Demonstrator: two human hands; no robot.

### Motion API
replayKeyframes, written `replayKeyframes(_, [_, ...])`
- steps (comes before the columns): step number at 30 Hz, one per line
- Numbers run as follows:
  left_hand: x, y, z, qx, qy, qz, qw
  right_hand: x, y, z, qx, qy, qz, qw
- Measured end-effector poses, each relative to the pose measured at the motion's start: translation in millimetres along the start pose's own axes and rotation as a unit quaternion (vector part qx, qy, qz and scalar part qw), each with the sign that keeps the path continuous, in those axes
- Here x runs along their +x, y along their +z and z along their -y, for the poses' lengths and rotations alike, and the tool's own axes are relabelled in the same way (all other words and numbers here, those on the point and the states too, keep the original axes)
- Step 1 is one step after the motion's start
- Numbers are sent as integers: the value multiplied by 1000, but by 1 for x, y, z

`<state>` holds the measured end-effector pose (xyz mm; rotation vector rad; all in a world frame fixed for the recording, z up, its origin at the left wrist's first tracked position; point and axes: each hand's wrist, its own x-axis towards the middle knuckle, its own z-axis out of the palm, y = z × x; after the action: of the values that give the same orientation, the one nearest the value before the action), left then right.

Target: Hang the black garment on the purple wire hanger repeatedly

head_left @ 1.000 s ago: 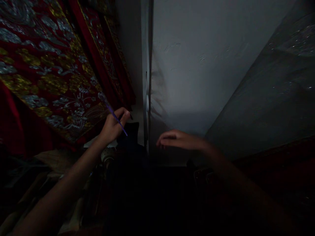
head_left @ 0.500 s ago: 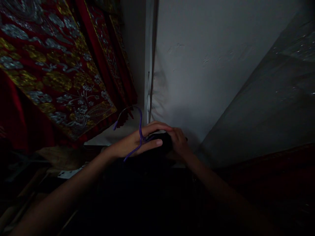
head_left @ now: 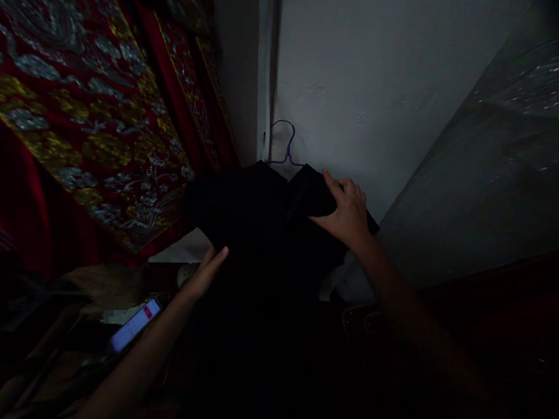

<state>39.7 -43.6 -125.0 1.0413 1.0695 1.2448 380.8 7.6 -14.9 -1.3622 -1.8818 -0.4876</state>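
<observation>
A black shirt [head_left: 257,221] spreads out in front of me on a purple clothes hanger [head_left: 288,152], whose hook stands up above the neck opening. My right hand [head_left: 347,212] grips the shirt at its right shoulder, thumb and fingers apart around the cloth. Lower down on the other side, my left hand [head_left: 208,273] holds the shirt's left edge, its thumb in front and its other fingers partly hidden behind the cloth. Darkness swallows the shirt's lower part.
Red cloth with gold and silver embroidery [head_left: 109,148] hangs at left. Behind the hanger stands a pale wall [head_left: 349,75] with a vertical pipe or trim [head_left: 263,75]. A lit phone [head_left: 135,326] lies at lower left among dim clutter. Clear plastic sheeting [head_left: 471,169] covers the right side.
The hanger has turned upright, hook upward, and the shirt has opened out on it. My hands have moved apart, the left down and left, the right up and right. The phone has come into view.
</observation>
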Motion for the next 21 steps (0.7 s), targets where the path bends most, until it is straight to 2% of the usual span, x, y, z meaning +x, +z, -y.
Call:
replayKeyframes(2, [3,7,3,5,23,-54,998,-3,-2,8,9,-4,3,1000])
replayKeyframes(4, [4,14,5,2,36,-77,996,-8,-6,12,10,-5,-2,1000])
replayKeyframes(10, [-4,27,19,-17,23,-35,999,-8,-18,20,-6,11,-11,1000])
replayKeyframes(13, [-7,30,22,-28,31,-33,999,-6,-24,25,-7,7,-9,1000])
replayKeyframes(16, [-7,32,21,-26,44,-48,998,-2,-33,29,1,-6,-11,1000])
replayKeyframes(21, [-11,29,23,-4,56,-107,993,9,-46,36,22,-67,40,997])
